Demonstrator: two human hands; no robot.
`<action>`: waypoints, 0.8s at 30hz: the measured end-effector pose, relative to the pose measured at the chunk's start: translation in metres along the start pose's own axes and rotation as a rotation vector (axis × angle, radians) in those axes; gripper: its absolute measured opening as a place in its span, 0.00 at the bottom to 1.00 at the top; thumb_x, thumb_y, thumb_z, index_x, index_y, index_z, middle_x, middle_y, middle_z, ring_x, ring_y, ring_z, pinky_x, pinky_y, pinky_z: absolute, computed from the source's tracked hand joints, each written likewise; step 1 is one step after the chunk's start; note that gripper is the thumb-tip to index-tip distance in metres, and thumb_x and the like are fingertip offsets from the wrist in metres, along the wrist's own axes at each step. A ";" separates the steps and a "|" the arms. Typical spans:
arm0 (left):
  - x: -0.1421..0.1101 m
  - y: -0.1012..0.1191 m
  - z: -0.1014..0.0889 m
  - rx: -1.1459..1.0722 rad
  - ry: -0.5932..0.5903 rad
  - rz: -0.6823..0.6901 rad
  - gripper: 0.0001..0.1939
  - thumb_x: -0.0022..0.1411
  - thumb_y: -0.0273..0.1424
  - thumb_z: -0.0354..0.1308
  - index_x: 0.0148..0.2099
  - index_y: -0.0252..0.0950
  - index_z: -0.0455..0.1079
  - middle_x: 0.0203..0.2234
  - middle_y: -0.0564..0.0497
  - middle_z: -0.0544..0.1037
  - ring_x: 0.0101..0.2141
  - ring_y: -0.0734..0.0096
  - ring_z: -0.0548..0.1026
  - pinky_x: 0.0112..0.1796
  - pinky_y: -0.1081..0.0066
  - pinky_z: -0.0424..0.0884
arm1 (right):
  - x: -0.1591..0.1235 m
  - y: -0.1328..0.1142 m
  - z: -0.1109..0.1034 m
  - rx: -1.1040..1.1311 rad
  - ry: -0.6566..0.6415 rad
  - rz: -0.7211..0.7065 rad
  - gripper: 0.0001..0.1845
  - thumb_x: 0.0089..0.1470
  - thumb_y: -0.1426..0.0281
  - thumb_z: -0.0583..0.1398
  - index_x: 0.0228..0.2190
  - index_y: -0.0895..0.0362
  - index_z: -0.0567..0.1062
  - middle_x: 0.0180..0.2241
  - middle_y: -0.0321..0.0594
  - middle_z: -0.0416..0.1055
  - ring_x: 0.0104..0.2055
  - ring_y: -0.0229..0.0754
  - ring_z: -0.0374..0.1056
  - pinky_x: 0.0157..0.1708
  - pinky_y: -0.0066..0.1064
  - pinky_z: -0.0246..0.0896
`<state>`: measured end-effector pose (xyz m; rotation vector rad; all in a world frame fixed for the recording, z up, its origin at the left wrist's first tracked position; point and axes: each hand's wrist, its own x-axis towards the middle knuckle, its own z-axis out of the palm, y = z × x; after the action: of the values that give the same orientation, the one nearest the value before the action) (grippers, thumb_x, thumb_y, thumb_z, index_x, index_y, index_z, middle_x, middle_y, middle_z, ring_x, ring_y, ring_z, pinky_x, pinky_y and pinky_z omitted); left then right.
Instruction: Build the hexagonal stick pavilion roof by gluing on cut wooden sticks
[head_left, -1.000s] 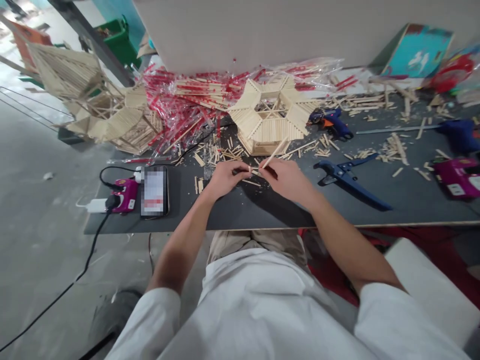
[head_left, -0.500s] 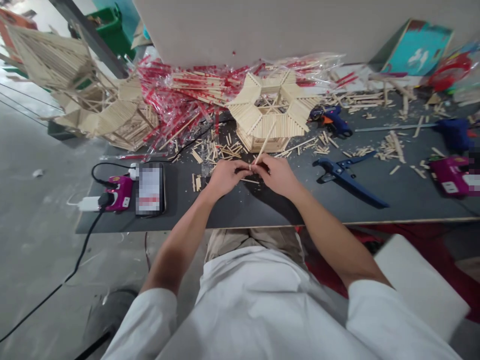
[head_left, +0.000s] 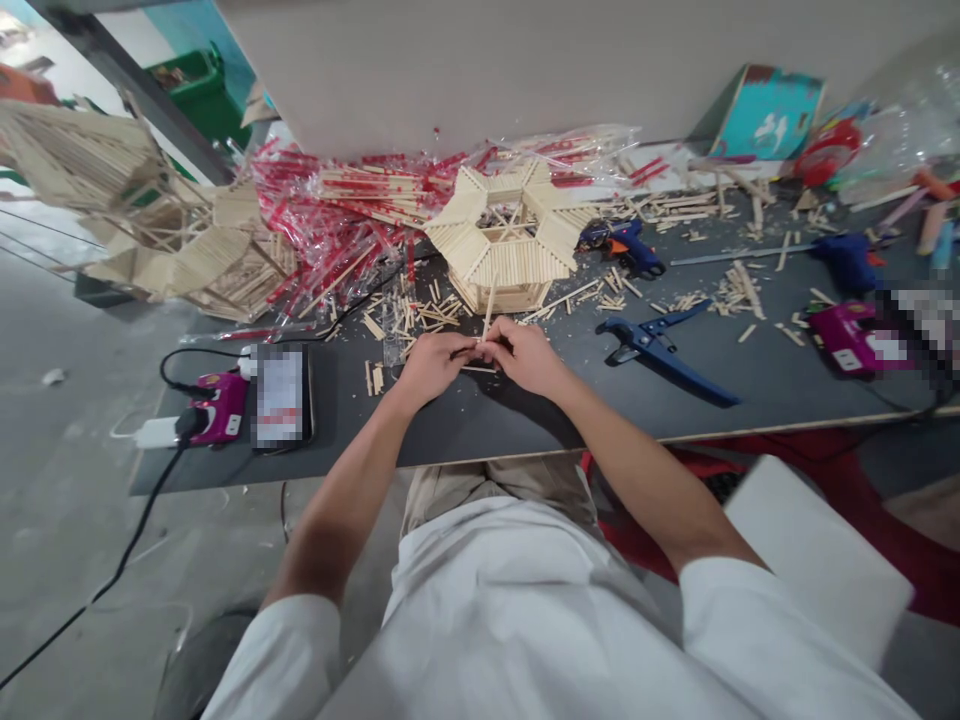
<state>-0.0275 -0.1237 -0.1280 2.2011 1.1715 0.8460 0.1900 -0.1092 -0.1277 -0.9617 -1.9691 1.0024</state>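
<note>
My right hand (head_left: pixel 527 357) is closed in a pinch on the lower part of a thin wooden stick (head_left: pixel 491 302), which points up and away from me. My left hand (head_left: pixel 433 366) is also pinched, its fingertips meeting those of the right. A small pale wooden piece shows at the left fingertips, mostly hidden by the fingers. Just beyond both hands stands a six-sided model (head_left: pixel 516 264) built of wooden sticks, with flared roof panels and an open middle. Another short stick (head_left: pixel 480 369) lies on the table under my hands.
A blue cutter (head_left: pixel 679 368) and a blue glue gun (head_left: pixel 636 250) lie to the right. Left are a phone (head_left: pixel 280 395), a purple power adapter (head_left: pixel 223 408) and a larger stick model (head_left: pixel 199 255). Red-and-clear wrappers (head_left: pixel 300 205) pile behind; cut stick pieces are scattered about.
The camera view has turned a little to the right, so the table contents sit further left. The held stick stands more upright. Both hands keep their pinch.
</note>
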 end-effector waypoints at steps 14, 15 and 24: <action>-0.001 0.002 -0.001 0.033 0.024 0.004 0.15 0.73 0.36 0.59 0.36 0.36 0.82 0.27 0.51 0.80 0.28 0.71 0.75 0.33 0.71 0.63 | 0.001 -0.005 -0.004 -0.072 0.051 -0.099 0.14 0.65 0.60 0.63 0.31 0.56 0.78 0.29 0.37 0.76 0.30 0.39 0.66 0.34 0.31 0.58; -0.002 0.002 -0.001 0.037 0.027 0.003 0.15 0.73 0.36 0.59 0.36 0.36 0.82 0.26 0.51 0.80 0.27 0.71 0.74 0.33 0.71 0.62 | 0.001 -0.005 -0.004 -0.077 0.049 -0.096 0.14 0.65 0.60 0.63 0.31 0.56 0.78 0.28 0.37 0.76 0.30 0.39 0.66 0.34 0.31 0.58; -0.002 0.003 0.001 0.070 0.031 -0.001 0.14 0.74 0.39 0.60 0.41 0.38 0.84 0.31 0.48 0.83 0.32 0.67 0.77 0.37 0.69 0.66 | 0.000 -0.008 -0.004 -0.123 0.086 -0.185 0.14 0.67 0.62 0.61 0.30 0.55 0.78 0.31 0.40 0.77 0.33 0.42 0.69 0.36 0.33 0.60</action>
<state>-0.0261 -0.1272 -0.1269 2.2502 1.2344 0.8534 0.1912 -0.1108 -0.1191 -0.8559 -2.0240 0.7331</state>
